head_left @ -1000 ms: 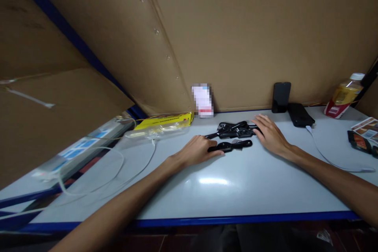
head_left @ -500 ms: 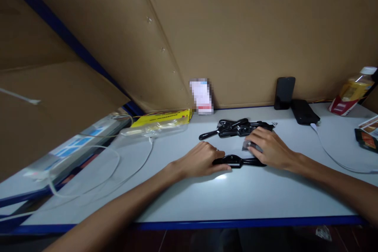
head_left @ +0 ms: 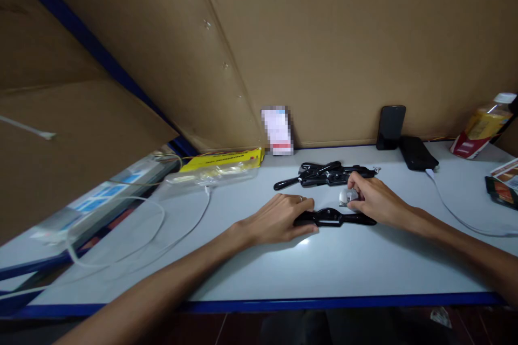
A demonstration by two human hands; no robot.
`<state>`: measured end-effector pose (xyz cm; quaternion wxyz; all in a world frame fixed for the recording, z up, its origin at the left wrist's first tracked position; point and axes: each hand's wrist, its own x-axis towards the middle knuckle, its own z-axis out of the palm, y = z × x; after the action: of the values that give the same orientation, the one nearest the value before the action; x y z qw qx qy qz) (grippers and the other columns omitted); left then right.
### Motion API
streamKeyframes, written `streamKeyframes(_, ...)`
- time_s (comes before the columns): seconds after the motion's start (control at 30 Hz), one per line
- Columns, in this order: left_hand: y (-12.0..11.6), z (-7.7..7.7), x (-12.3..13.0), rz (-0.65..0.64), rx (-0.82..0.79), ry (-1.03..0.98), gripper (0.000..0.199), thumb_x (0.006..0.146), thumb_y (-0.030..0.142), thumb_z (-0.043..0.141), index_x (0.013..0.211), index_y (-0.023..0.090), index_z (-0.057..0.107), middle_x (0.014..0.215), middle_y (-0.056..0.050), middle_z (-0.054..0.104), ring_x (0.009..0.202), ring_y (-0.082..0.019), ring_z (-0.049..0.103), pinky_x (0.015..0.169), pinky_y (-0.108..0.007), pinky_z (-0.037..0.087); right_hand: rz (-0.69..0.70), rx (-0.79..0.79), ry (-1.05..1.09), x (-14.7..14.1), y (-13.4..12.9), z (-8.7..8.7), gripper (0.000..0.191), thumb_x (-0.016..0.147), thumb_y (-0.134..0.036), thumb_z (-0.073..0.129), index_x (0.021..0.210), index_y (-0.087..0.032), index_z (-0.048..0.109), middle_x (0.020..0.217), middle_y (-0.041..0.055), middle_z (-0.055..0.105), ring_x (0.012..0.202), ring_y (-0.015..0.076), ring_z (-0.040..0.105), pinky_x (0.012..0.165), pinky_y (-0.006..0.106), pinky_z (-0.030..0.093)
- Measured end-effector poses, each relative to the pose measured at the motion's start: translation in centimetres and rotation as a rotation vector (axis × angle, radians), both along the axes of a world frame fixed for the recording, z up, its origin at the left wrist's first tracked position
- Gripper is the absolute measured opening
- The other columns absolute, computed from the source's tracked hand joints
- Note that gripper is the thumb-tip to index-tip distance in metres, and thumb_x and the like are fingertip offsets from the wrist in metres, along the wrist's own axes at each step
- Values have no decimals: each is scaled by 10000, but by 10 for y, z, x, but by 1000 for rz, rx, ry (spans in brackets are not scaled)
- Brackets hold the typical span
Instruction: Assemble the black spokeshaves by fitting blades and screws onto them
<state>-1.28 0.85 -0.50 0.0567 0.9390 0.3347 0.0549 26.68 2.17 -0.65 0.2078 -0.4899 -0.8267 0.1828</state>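
Observation:
A black two-handled tool (head_left: 332,217) lies across the table, with a slot in its middle. My left hand (head_left: 285,218) is closed round its left handle. Just above the tool's right half, my right hand (head_left: 370,199) pinches a small silvery metal piece (head_left: 347,197) between thumb and fingers. Behind both hands, several similar black tools (head_left: 324,174) lie in a heap, partly hidden by my right hand's fingers.
A yellow packet (head_left: 222,160) and clear plastic packaging (head_left: 214,174) lie at the back left, near white cables. Along the back stand a blurred bright screen (head_left: 277,130) and a dark phone (head_left: 390,127). A black pouch (head_left: 417,153) and a bottle (head_left: 481,126) are at the right.
The tool has shifted slightly right, and more of its right handle shows. My right hand has turned and moved a little right, showing more of the metal piece.

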Motion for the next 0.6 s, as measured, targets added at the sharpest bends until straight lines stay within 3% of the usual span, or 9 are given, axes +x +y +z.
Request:
streamKeyframes(0.1,-4,-1,4,-31,-34,-76,292,1016,449,482,1034,184,603,881,-45,671,711,-165,602,611,-297,386,3,-52,207,-5,-4,3,120,861,-197,620,975,-215,656,703,-18,650,664,167,598,649,312,432)
streamKeyframes(0.23,-6,-4,5,-93,-7,-83,276,1051,391,428,1045,185,612,884,-44,664,716,-158,600,616,-298,414,69,-264,445,-13,-12,3,66,867,-231,631,879,-194,685,720,5,703,681,164,631,675,310,473)
streamKeyframes(0.33,-5,-7,5,-132,56,-52,318,1069,407,395,1044,180,616,867,-44,661,702,-155,597,603,-298,417,111,-296,425,-19,-17,2,106,874,-225,626,803,-188,696,736,19,706,676,157,608,640,294,452)
streamKeyframes(0.6,-7,-10,6,-167,151,-32,367,1092,403,343,987,165,602,815,-38,649,667,-144,583,570,-296,403,68,-224,388,-27,-19,-3,123,873,-181,658,752,-192,680,759,13,702,708,163,608,667,298,440)
